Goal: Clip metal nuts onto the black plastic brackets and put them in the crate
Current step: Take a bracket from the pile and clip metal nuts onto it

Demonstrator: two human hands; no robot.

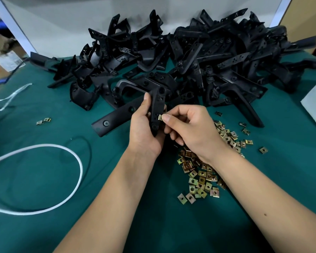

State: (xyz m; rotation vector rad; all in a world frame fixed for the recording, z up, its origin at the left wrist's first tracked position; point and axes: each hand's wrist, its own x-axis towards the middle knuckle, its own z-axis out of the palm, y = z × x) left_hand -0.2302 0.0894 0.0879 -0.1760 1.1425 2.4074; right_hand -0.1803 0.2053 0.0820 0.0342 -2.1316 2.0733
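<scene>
Two hands: left hand [144, 130] grips matte bracket [158, 108]; right hand [192, 126] pinches brassy nut [160, 117].

The bracket [156, 110] stands upright between the hands, left hand [144, 128] on its left side and right hand [192, 128] on its right with a nut [160, 117] against its edge. Beyond the hands lies the pile of brackets [181, 57] on the counter [44, 128]. The heap of nuts [202, 178] lies under and right of the right hand, the cord loop [49, 178] far left of the left hand.

Black brackets [171, 57]; brass-gold nuts [202, 178]; teal tablecloth [44, 170]; white cord [69, 152].
</scene>
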